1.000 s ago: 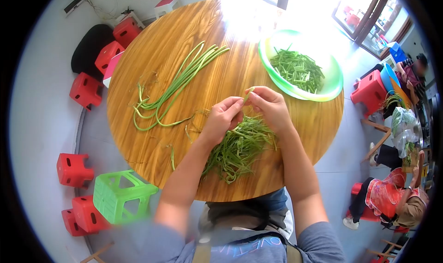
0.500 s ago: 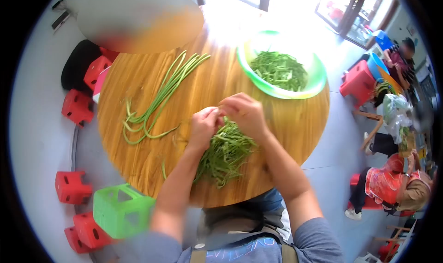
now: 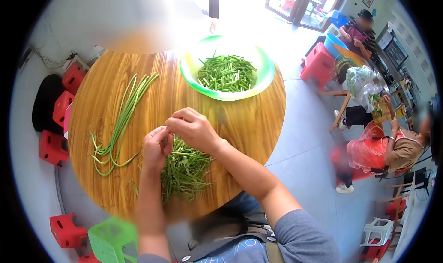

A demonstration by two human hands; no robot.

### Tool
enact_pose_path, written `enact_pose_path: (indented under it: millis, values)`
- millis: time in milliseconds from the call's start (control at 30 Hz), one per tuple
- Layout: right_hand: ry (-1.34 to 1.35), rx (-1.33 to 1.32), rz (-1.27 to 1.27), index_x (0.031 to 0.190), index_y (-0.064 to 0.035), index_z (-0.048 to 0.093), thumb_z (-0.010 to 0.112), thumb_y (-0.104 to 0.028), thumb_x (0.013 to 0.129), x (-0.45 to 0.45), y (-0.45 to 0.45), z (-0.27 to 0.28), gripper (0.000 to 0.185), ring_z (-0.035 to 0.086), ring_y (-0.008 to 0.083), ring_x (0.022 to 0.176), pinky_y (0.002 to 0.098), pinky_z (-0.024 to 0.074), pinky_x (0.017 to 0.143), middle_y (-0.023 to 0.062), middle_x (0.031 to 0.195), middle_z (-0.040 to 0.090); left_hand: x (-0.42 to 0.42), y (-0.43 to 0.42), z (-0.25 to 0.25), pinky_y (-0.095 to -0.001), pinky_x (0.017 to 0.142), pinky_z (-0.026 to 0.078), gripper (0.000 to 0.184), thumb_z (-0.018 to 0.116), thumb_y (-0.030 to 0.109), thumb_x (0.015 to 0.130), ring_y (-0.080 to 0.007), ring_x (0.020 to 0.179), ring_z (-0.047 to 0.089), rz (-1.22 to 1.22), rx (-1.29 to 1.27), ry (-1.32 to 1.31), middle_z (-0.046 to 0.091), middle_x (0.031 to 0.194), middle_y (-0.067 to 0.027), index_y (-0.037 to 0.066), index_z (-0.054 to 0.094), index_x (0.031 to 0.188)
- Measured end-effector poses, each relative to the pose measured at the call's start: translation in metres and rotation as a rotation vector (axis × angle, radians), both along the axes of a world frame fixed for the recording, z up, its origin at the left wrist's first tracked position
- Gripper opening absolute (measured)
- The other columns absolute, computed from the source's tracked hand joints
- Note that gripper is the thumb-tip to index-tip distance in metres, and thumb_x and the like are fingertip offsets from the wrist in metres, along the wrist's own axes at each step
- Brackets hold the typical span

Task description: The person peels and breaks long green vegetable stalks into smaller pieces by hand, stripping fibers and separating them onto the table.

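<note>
Just above a heap of thin green trimmings [image 3: 185, 170], my left hand [image 3: 156, 145] is closed in a pinch. My right hand [image 3: 194, 128] meets it at the fingertips, also pinching. Whatever sits between the fingers is too small or hidden to make out. To the left lies a loose bunch of long garlic scapes [image 3: 123, 113] with curled lower ends. Beyond my hands stands a green and white plastic bowl [image 3: 266, 80], holding short cut pieces of green stem [image 3: 227, 74].
Everything lies on a round wooden table [image 3: 249, 124]. Red stools [image 3: 53, 147] line the left wall, and a green stool [image 3: 110, 237] is near my left elbow. At right, one person in a red apron [image 3: 369, 145] sits; another person [image 3: 360, 34] is farther back.
My view has swung to the right, so the table and bowl appear farther left. Both hands stay together in a pinch over the trimmings.
</note>
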State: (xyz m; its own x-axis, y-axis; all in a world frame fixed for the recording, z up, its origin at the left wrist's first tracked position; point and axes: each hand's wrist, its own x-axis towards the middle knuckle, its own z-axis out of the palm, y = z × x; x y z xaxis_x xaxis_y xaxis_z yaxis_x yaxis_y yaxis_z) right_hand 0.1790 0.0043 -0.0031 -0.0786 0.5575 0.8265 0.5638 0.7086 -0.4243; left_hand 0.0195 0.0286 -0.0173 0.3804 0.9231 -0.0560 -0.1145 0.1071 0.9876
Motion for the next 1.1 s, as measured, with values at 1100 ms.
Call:
enact_pose_path:
  millis: [1100]
  values:
    - [0.935,-0.981,0.245,0.102,-0.0011,0.062,0.058,-0.016,0.089,0.024,0.012,-0.001,0.02,0.054,0.0044,0.067,0.0156,0.04,0.055,0.0022,0.082,0.061,-0.005,-0.005,0.014,-0.0174,0.042,0.025,0.025,0.047,0.021,0.094,-0.0041,0.047,0.035,-0.152,-0.272,-0.316,0.054,0.068,-0.0016,0.0,0.058,0.099]
